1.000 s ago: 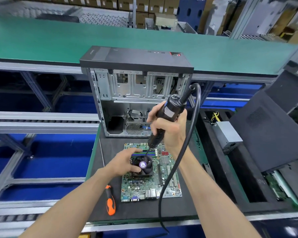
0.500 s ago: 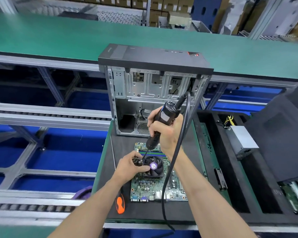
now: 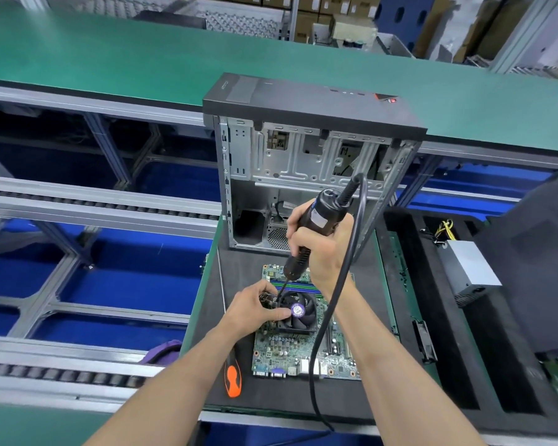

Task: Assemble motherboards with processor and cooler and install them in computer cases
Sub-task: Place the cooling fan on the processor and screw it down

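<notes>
Cooler (image 3: 298,312) is seated on mobo (image 3: 298,352), which lies flat on the black tabletop mat (image 3: 261,402), near side of the open case (image 3: 303,175). Electric driver (image 3: 316,226) is held in right hand (image 3: 327,249), grip closed round the body, bit angled down to the cooler's far-left corner. Left hand (image 3: 255,310) is pressed on the cooler's left edge, thumb laid near the fan hub, fingers curled by the bit tip; grip on the cooler itself can't be confirmed, looks more like steadying.

Step judged: cooler screw being driven, far-left corner. Bit/screw contact is hidden by the fingers.

To be done well:
- Bit should be kept square to the screw, not canted, or cam-out is risked.
- Cooler to be held level w/ left hand so the heatsink isn't tilted on the CPU.
- Screws best taken in diagonal order, snugged partway, then finished.
- Cable (image 3: 345,284) is draped over the board's right side; should be kept off the components.

Manual screwdriver (image 3: 232,378) lies left of the mobo, untouched. Case install not yet started.
</notes>
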The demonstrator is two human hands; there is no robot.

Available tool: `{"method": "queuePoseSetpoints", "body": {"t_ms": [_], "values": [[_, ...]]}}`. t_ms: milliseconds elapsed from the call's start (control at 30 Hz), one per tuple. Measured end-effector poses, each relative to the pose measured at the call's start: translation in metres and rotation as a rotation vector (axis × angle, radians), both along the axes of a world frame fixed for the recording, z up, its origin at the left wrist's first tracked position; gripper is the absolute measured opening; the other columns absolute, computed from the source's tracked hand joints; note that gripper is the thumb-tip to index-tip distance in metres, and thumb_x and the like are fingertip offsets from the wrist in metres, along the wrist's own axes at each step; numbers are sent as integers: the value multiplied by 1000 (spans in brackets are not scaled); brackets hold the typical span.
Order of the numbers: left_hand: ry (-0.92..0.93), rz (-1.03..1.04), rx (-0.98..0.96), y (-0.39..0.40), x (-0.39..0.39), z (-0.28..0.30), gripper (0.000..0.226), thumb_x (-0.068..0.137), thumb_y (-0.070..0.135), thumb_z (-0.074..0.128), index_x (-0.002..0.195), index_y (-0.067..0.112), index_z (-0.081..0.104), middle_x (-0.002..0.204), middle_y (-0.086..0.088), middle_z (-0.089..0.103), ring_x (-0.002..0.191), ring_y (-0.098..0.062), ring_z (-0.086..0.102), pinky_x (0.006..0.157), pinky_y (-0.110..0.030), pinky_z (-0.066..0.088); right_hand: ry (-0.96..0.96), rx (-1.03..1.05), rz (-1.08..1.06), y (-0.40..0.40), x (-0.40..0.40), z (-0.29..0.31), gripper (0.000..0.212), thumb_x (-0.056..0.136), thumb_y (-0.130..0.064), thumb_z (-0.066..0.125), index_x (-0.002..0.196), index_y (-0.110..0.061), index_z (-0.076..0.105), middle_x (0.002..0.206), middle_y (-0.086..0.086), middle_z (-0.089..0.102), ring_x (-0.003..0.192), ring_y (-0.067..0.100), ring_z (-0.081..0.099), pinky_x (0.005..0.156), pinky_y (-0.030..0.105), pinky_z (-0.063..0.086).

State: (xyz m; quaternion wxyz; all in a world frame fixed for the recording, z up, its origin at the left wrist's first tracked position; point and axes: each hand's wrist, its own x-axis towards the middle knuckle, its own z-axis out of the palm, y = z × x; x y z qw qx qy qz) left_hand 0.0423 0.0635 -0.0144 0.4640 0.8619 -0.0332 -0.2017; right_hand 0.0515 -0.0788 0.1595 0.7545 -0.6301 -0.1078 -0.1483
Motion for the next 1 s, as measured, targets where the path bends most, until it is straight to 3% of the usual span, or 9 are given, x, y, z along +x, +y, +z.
{"method": "queuePoseSetpoints", "body": {"t_ms": [133, 433, 667, 833, 900, 1000], "values": [[17, -13, -11, 1, 1, -1, 50, 60, 70, 81, 93, 45, 54, 103, 21, 63, 96, 8, 52, 67, -18, 38, -3, -14, -24, -1, 1, 0, 16, 58, 8, 55, 69, -1, 62, 54, 29, 47, 42, 26, 43, 48, 28, 37], [31, -31, -28, 1, 4, -4, 50, 59, 72, 80, 92, 45, 54, 106, 12, 66, 101, -6, 58, 73, -25, 43, -17, -7, -12, -1, 2, -1, 6, 57, 3, 56, 63, 2, 58, 55, 20, 52, 44, 23, 43, 49, 29, 35], [39, -43, -52, 2, 3, -5, 53, 56, 73, 78, 92, 43, 54, 102, 11, 67, 96, -3, 59, 70, -22, 42, 15, -1, -13, 3, 2, -2, 20, 56, 7, 54, 70, -4, 62, 53, 30, 45, 42, 24, 41, 48, 28, 34], [33, -53, -45, 1, 5, -7, 51, 57, 74, 77, 89, 42, 52, 99, 11, 66, 93, -7, 59, 73, -27, 45, 50, -78, 210, 6, 9, 4, 25, 46, 8, 51, 69, 4, 57, 58, 25, 48, 51, 24, 44, 46, 40, 30], [31, -59, -34, 2, 5, -9, 51, 59, 73, 78, 90, 41, 53, 97, 10, 66, 91, -10, 60, 77, -28, 48, 68, -110, 278, 12, 13, 6, 26, 45, 7, 51, 68, -3, 59, 58, 22, 49, 55, 26, 44, 49, 37, 32], [14, -64, -37, 2, 6, -13, 57, 60, 73, 79, 96, 37, 54, 98, 8, 68, 95, -16, 62, 85, -31, 50, 68, -106, 159, 27, 11, 3, 16, 53, -3, 57, 64, -13, 61, 58, 20, 48, 52, 25, 43, 49, 28, 33]]}}
